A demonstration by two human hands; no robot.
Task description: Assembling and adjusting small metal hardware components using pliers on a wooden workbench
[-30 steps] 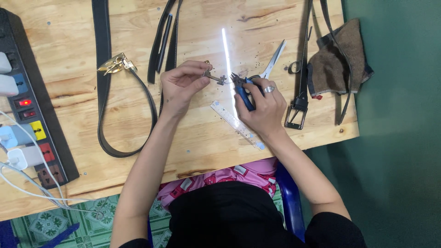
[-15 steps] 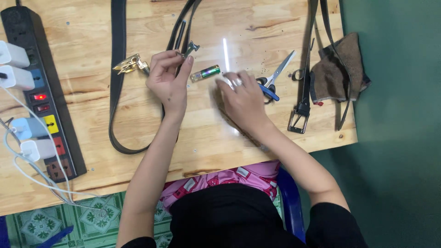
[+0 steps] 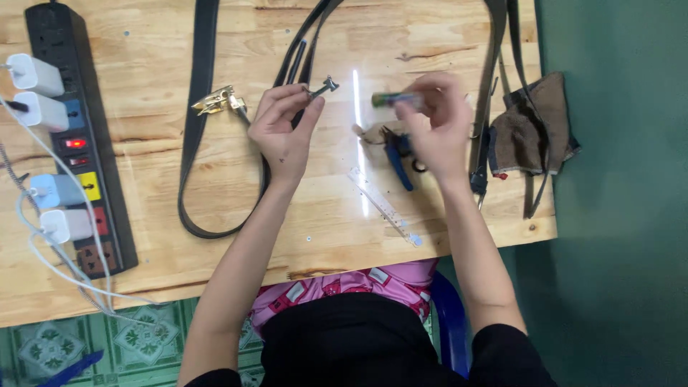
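Buckle piece [image 3: 324,87] pinched in our left hand [image 3: 287,129], pointing right twd small green tube [image 3: 393,99] gripped in right hand [image 3: 437,125], tube lying crosswise, just apart.

- The bench [image 3: 215,179] is pale wood, smooth and lightly glossy, with knots and a glare streak;
- the belt [image 3: 193,143] near its far edge looks like dark, matt leather; its buckle [image 3: 217,101] is shiny gold metal;
- the small clasp [image 3: 324,87] in the left hand [image 3: 287,132] is grey metal;
- the ruler [image 3: 383,206] is clear plastic;
- the pouch [image 3: 534,132] at the right edge is brown, rough suede-like cloth;
- the power strip [image 3: 107,208] is black plastic.
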